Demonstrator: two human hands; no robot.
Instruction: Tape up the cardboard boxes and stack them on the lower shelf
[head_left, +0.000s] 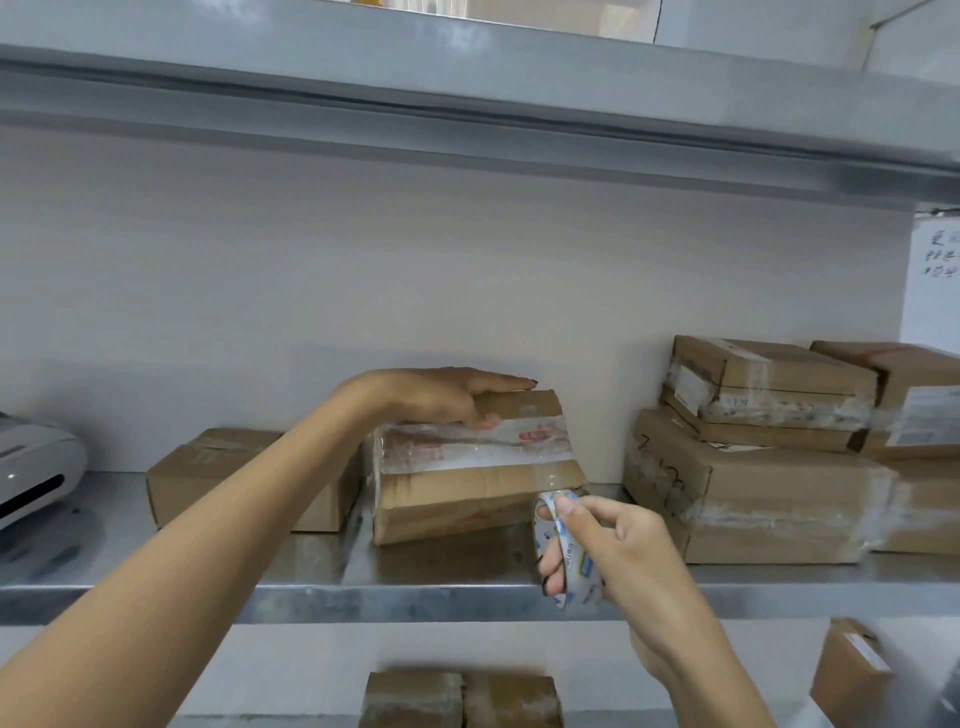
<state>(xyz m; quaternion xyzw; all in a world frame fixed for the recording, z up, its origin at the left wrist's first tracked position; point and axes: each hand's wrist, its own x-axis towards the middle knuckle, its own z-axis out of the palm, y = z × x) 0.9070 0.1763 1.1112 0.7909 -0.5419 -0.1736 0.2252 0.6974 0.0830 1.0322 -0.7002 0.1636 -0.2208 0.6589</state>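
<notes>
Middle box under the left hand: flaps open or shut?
Shut: box flaps lie flat under clear tape running to the tape roll.

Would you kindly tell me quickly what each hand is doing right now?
Left hand: open, fingers straight, pressing on top of the box.
Right hand: closed around the tape roll.

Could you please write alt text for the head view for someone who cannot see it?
A person's left hand presses flat on a cardboard box on a metal shelf while the right hand grips a roll of clear tape at the box's front corner. Taped boxes are stacked to the right.
</notes>
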